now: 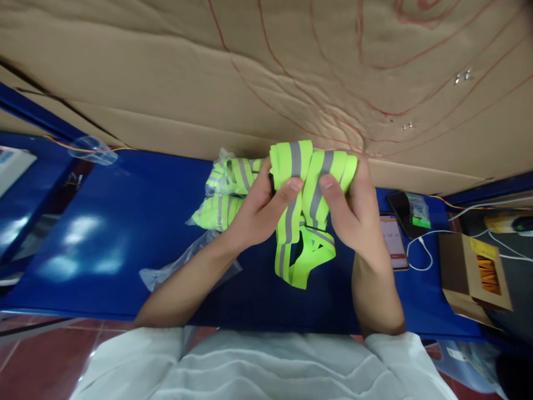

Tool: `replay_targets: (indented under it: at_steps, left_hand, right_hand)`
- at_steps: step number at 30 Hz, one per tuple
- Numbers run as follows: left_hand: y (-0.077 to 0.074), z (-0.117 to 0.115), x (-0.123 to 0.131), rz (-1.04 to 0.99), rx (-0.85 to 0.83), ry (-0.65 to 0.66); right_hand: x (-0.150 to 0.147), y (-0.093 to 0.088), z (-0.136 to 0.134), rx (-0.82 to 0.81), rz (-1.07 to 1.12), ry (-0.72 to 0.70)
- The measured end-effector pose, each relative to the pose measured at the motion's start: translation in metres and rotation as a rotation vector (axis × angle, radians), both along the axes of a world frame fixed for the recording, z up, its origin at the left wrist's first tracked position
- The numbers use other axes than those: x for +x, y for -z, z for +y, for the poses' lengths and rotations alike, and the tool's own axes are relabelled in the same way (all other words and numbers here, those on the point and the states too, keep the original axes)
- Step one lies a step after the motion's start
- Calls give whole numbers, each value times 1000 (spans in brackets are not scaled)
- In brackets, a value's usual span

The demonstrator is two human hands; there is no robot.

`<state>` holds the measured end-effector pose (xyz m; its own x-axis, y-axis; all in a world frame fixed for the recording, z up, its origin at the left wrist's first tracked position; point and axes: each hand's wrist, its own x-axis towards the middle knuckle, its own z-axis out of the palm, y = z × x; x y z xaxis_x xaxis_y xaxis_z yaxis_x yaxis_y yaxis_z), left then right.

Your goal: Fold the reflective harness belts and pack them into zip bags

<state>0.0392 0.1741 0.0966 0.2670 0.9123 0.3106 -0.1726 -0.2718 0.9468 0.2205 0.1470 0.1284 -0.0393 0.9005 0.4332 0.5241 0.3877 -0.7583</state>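
Between my hands hangs a neon yellow-green reflective strap [295, 161] with a grey stripe down its middle. My left hand [266, 208] is closed on one folded bundle of it, thumb pressed on the front. My right hand [347, 208] grips the other folded part [327, 166] the same way, its fingers behind the band. A loose loop [302, 272] of the strap dangles below both hands, over the blue table [258, 300]. Just left of my left hand lie more yellow-green straps in clear plastic bags [220, 214]. Under my left forearm is a crumpled clear bag [179, 261].
A cardboard wall [166, 94] with red drawn lines stands along the table's back. To the right are a lit phone [393, 241], a dark phone [402, 208], a white cable [431, 258] and an open cardboard box [462, 266]. A clear plastic cup [94, 150] lies at the back left.
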Motion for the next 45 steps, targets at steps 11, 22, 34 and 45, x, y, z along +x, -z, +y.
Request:
replay_targets:
  at_steps: [11, 22, 34, 45]
  left_hand:
    - [-4, -6, 8, 19, -328, 299]
    - [-13, 23, -35, 369, -52, 570]
    - [-9, 25, -38, 444, 93, 531]
    - [-5, 35, -41, 456, 50, 696]
  right_hand:
    - [-18, 11, 8, -22, 241, 61]
    - [3, -2, 9, -306, 561, -144]
    - [-8, 3, 6, 59, -90, -190]
    - [-8, 8, 8, -123, -292, -388]
